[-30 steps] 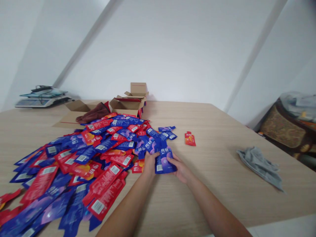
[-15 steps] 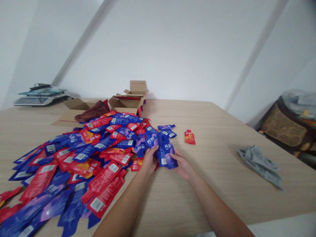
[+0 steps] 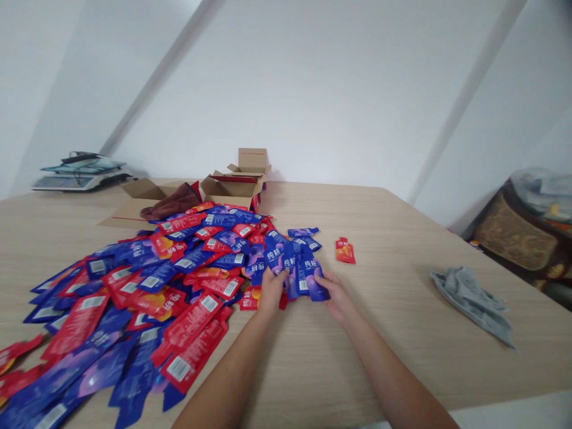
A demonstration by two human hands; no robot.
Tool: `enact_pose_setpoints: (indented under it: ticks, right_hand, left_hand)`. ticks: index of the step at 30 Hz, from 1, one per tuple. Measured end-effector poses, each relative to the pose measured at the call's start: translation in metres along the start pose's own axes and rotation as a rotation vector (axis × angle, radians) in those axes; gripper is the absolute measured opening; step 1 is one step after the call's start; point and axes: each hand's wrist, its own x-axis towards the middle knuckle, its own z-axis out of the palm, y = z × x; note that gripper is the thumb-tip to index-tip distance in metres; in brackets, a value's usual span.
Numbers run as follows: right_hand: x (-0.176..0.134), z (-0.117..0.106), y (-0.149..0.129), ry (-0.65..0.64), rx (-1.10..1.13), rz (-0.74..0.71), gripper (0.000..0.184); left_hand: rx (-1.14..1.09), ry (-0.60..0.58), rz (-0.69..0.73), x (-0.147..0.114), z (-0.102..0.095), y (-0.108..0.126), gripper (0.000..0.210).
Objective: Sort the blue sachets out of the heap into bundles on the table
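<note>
My left hand [image 3: 271,291] pinches blue spouted pouches [image 3: 274,255], fanned out in front of it with white characters showing. Between the hands, another blue pouch with a barcode faces up beside them. My right hand [image 3: 337,297] has its thumb and fingers closed on the rightmost blue pouch [image 3: 315,281], which overlaps the others. Left of my hands spreads a big heap of red and blue pouches [image 3: 183,280]. A single red pouch [image 3: 345,251] lies apart, beyond my right hand.
Open cardboard boxes [image 3: 232,189] stand behind the heap, beside a dark red cloth [image 3: 172,202]. A scale [image 3: 80,180] sits at the far left of the wooden table [image 3: 393,357]. A grey cloth [image 3: 473,301] lies at right, near a patterned chair [image 3: 513,232].
Another blue pouch face now shows in the fan between my hands. My right hand and its pouch have shifted slightly right, away from the left hand. The view has turned slightly.
</note>
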Motion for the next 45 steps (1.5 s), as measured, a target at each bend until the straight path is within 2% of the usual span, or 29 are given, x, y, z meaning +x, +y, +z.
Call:
enact_pose_setpoints:
  ticks: [3, 5, 6, 7, 9, 12, 14, 17, 20, 23, 25, 26, 29, 32, 35, 38, 40, 42, 45]
  right_hand:
    - [0.001, -0.006, -0.006, 0.167, -0.214, -0.321, 0.04]
    - [-0.001, -0.007, -0.009, 0.297, -0.51, -0.546, 0.043]
    - [-0.004, -0.006, -0.01, 0.341, -0.692, -0.611, 0.043]
    - [-0.007, -0.003, -0.009, 0.361, -0.878, -0.639, 0.044]
    - [-0.013, 0.005, -0.004, 0.322, -1.187, -0.624, 0.042]
    - [-0.021, 0.018, 0.003, 0.204, -1.373, -0.613, 0.037]
    - [-0.024, 0.022, 0.006, 0.178, -1.344, -0.633, 0.034]
    - [-0.025, 0.022, 0.006, 0.185, -1.178, -0.598, 0.031]
    - [-0.021, 0.019, 0.007, 0.232, -0.871, -0.538, 0.032]
    - [-0.013, 0.019, 0.009, 0.262, -0.52, -0.492, 0.036]
    - [-0.007, 0.017, 0.009, 0.258, -0.345, -0.44, 0.038]
    - [-0.005, 0.016, 0.008, 0.246, -0.292, -0.419, 0.039]
    - [0.0, 0.01, 0.007, 0.209, -0.292, -0.404, 0.036]
    - [0.004, 0.004, 0.009, 0.197, -0.403, -0.411, 0.038]
    - [0.009, 0.002, 0.015, 0.185, -0.393, -0.376, 0.042]
    - [0.013, 0.002, 0.021, 0.158, -0.332, -0.278, 0.047]
    - [0.014, 0.002, 0.024, 0.158, -0.322, -0.265, 0.048]
    - [0.013, 0.004, 0.027, 0.186, -0.335, -0.319, 0.048]
    - [0.007, 0.012, 0.032, 0.257, -0.432, -0.434, 0.048]
  left_hand:
    - [-0.072, 0.016, -0.027, -0.001, 0.001, -0.001, 0.031]
    - [-0.116, 0.041, -0.064, -0.005, 0.004, -0.003, 0.034]
    - [-0.141, 0.049, -0.089, -0.007, 0.007, -0.003, 0.034]
    - [-0.167, 0.045, -0.121, -0.01, 0.01, -0.004, 0.035]
    - [-0.229, 0.012, -0.195, -0.015, 0.015, -0.005, 0.034]
    - [-0.318, -0.029, -0.307, -0.02, 0.019, -0.003, 0.034]
    - [-0.354, -0.033, -0.379, -0.021, 0.02, -0.001, 0.032]
    - [-0.377, -0.038, -0.476, -0.021, 0.02, 0.003, 0.03]
    - [-0.411, -0.09, -0.569, -0.022, 0.022, 0.005, 0.033]
    - [-0.461, -0.218, -0.636, -0.024, 0.023, 0.007, 0.044]
    - [-0.467, -0.259, -0.631, -0.025, 0.024, 0.008, 0.044]
    - [-0.454, -0.243, -0.609, -0.025, 0.024, 0.008, 0.04]
    - [-0.379, -0.122, -0.494, -0.026, 0.025, 0.007, 0.033]
    - [-0.277, -0.129, -0.42, -0.026, 0.024, 0.006, 0.035]
    - [-0.159, -0.141, -0.387, -0.025, 0.022, 0.005, 0.039]
    - [-0.095, -0.05, -0.318, -0.022, 0.02, 0.004, 0.041]
    - [-0.116, -0.015, -0.264, -0.021, 0.02, 0.004, 0.04]
    - [-0.184, -0.06, -0.266, -0.022, 0.021, 0.006, 0.041]
    - [-0.246, -0.215, -0.368, -0.028, 0.024, 0.008, 0.05]
